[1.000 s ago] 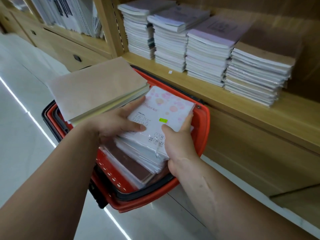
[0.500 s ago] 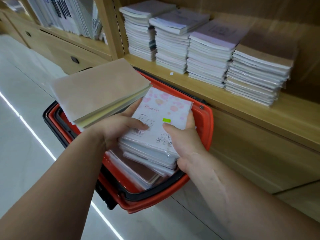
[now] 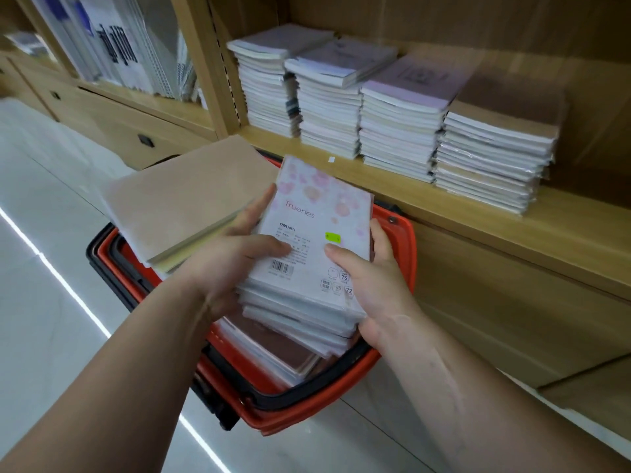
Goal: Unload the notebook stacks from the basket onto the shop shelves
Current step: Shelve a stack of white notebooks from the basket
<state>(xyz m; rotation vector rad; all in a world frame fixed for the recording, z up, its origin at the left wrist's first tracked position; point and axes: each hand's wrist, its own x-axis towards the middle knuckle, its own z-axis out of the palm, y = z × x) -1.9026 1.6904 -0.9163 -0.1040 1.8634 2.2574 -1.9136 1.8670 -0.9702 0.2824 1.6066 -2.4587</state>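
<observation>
Both forearms are seen reaching in from the bottom edge, bent toward each other over the basket. The left hand is laid against the left side of the stack, its thumb pressed on the pink-flowered top cover and its fingers spread along the edge and beneath. The right hand is curled round the right edge, its thumb set on the cover beside a green sticker. The stack is held tilted between the two hands, above brown notebooks lying in the red basket; whether it touches them cannot be told. A tan pile is laid across the basket's left part. Just behind, four piles are ranged side by side on the wooden shelf.
</observation>
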